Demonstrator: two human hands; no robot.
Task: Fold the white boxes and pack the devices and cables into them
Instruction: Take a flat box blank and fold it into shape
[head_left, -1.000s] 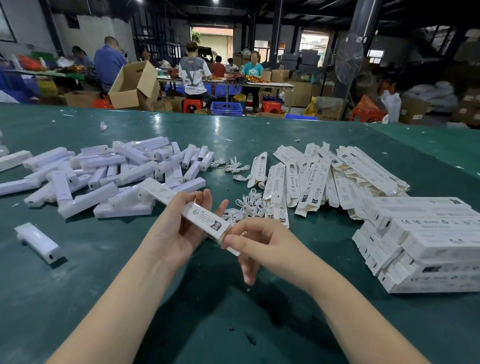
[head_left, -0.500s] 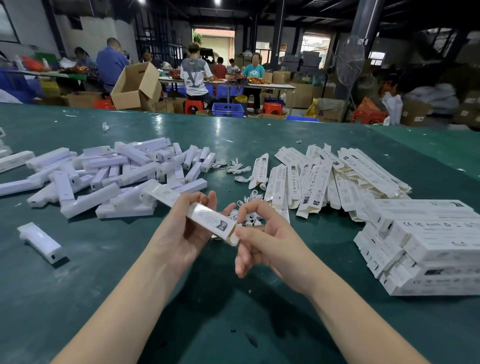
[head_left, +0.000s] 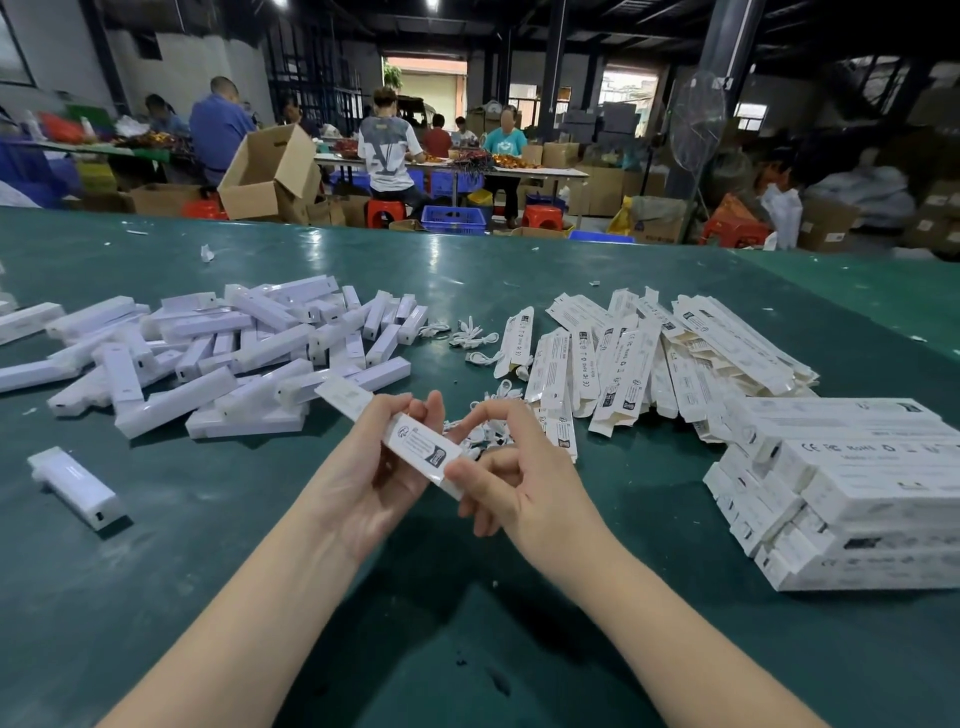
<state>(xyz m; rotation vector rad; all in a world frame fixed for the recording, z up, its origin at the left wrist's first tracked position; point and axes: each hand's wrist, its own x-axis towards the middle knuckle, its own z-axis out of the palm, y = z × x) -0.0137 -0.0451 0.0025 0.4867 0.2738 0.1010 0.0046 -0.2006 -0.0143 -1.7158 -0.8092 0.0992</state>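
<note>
My left hand (head_left: 371, 478) holds a long white box (head_left: 415, 441) around its middle, tilted up to the left. The thumb and fingers of my right hand (head_left: 511, 478) pinch that box's near end. A heap of white devices (head_left: 208, 353) lies at the left of the green table (head_left: 156, 571), and one single device (head_left: 75, 486) lies apart, nearer to me. Flat unfolded boxes (head_left: 649, 364) are spread at centre right. Small coiled white cables (head_left: 470, 338) lie between the two heaps. Packed boxes (head_left: 852, 493) are stacked at the right.
Past the table's far edge stand cardboard cartons (head_left: 270, 174), red stools, blue crates and a standing fan (head_left: 696, 122). Several people work at other tables in the background. Small scraps of white paper are scattered on the green surface.
Both hands moved slightly up and away with the box. My right hand has shifted from under the box's near end to pinching it with fingers raised.
</note>
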